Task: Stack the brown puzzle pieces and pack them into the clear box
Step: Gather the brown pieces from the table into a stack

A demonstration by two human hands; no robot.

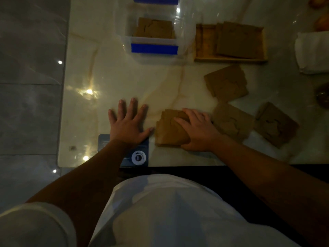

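Note:
A small stack of brown puzzle pieces (168, 131) lies near the table's front edge. My right hand (197, 130) presses flat on its right side, thumb along its front edge. My left hand (127, 122) lies flat on the table just left of the stack, fingers spread, holding nothing. Three more brown piles lie to the right: one (225, 83) further back, one (231, 121) beside my right hand, one (276, 124) at the far right. The clear box (153, 41) with blue latches stands at the back, with brown pieces (154, 28) inside.
A wooden tray (229, 58) right of the clear box holds more brown pieces. A white folded cloth (311, 52) lies at the right edge. A blue card with a round white sticker (138, 157) sits under my left wrist. Grey floor lies left of the table.

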